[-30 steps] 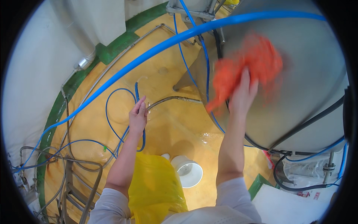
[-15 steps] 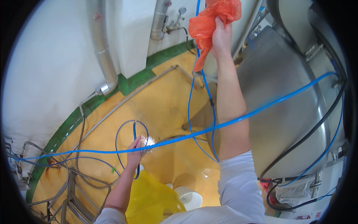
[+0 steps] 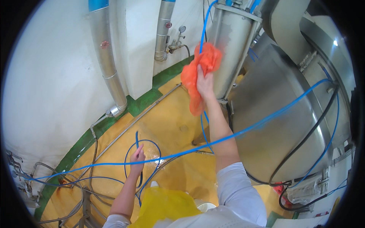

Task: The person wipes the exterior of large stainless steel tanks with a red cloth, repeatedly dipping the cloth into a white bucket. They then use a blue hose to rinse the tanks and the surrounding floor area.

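Head view: R hand point(image 3: 205, 84) is gripping the red-orange cloth point(image 3: 207, 61), upper ctr of frame, beside the metal cylinder point(image 3: 232, 49); L hand point(image 3: 137, 159), lower L of ctr, is clasping a dark-blue hose point(image 3: 137, 139).

Risks: long blue hose point(image 3: 190, 152) is crossing in front of R forearm point(image 3: 224, 142), so could snag it; hose loop point(image 3: 160, 152) is lying on wet-looking yellow floor point(image 3: 167, 114), so trip/slip poss.

Unclear: cloth's edges are blurring; it's hiding R fingertips and any cylinder contact. Yellow apron point(image 3: 167, 207) and R sleeve point(image 3: 239, 186) are blocking most of white bucket point(image 3: 204, 205), bottom ctr.
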A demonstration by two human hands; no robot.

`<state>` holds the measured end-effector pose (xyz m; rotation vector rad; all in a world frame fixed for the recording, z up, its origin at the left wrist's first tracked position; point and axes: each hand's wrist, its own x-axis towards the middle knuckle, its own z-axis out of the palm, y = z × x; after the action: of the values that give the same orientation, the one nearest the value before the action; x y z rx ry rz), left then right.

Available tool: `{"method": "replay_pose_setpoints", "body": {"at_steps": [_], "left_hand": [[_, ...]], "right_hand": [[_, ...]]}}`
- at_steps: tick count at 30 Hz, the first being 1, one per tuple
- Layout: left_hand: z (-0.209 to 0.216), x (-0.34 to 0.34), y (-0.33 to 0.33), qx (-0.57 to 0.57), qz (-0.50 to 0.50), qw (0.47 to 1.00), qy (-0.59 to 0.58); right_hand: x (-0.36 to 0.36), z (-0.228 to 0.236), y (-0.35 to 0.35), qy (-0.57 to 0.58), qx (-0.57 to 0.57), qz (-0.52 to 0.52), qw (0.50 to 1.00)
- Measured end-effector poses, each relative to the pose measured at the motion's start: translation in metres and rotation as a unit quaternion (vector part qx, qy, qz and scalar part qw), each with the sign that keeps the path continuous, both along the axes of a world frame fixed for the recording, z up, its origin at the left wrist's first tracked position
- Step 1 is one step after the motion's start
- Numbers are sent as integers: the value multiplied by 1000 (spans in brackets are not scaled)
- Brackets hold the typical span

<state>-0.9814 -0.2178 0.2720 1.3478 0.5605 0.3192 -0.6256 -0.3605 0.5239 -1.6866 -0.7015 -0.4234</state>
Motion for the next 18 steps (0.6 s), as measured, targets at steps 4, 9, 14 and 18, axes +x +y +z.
{"method": "replay_pose_setpoints", "body": {"at_steps": [4, 9, 14, 18], "left_hand": [[25, 60, -19, 51, -13, 997, -52], [107, 124, -81, 70, -60, 993, -67], [126, 197, -139, 160, -65, 969, -177], [172, 206, -189, 40, -128, 979, -155]], "right_hand": [[-28, -69, -68, 63, -273, -63, 958], [-84, -92, -161, 157, -372, -71, 912], [-132, -115, -204, 194, -118, 53, 972], [-157, -122, -228, 291, -110, 79, 947]]}}
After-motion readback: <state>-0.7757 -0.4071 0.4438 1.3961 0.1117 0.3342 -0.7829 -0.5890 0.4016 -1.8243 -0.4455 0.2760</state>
